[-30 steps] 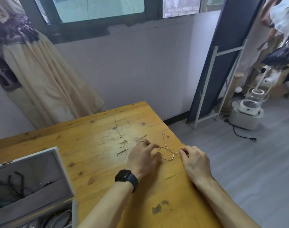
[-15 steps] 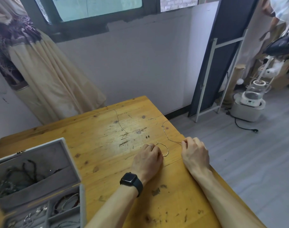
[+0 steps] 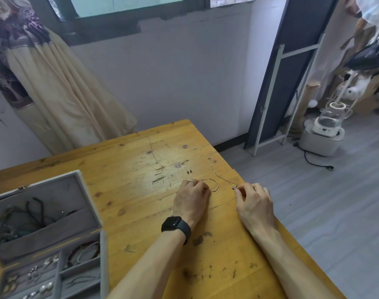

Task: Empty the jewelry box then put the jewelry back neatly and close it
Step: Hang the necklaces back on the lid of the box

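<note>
Near left, the open jewelry box (image 3: 92, 203) is set on the table (image 3: 130, 195). A thin bangle (image 3: 216, 185) is pinched in the left hand's (image 3: 191, 201) curled grip. A chain's (image 3: 221, 178) end is pinched by the right hand (image 3: 254, 202), knuckles up.

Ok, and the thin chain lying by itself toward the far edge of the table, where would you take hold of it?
Probably at its near end, pinched from straight above. The thin chain lies flat and almost straight on the table, so nothing offers a side to grasp; lifted by an end it should hang free rather than bunch.
</note>
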`<state>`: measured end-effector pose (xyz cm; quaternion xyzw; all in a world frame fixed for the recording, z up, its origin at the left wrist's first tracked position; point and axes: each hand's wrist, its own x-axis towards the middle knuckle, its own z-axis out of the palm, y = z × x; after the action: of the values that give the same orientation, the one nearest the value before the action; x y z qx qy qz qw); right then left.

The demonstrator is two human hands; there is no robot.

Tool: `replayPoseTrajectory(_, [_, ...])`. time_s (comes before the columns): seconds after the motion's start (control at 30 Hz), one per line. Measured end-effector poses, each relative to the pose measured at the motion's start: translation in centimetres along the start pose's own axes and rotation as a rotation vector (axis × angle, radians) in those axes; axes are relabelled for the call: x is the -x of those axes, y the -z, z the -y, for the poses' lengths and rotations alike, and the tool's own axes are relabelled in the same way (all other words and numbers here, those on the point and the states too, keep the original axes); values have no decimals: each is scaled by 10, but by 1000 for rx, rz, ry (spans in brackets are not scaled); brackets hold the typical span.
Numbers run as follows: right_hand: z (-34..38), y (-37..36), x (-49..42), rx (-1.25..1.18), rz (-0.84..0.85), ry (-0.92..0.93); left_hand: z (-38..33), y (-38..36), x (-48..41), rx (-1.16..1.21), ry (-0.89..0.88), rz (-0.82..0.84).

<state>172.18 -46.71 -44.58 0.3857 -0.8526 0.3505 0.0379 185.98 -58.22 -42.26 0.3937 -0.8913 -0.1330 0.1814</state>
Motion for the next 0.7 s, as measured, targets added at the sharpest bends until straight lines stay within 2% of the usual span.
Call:
replayPoseTrajectory(0.33, [1,-2,1,31,-40,29,3,-12,4,33,-25,-77])
replayPoseTrajectory(0.7, [0,-1,5,81,-15,52,4,0,32,-35,-91,26])
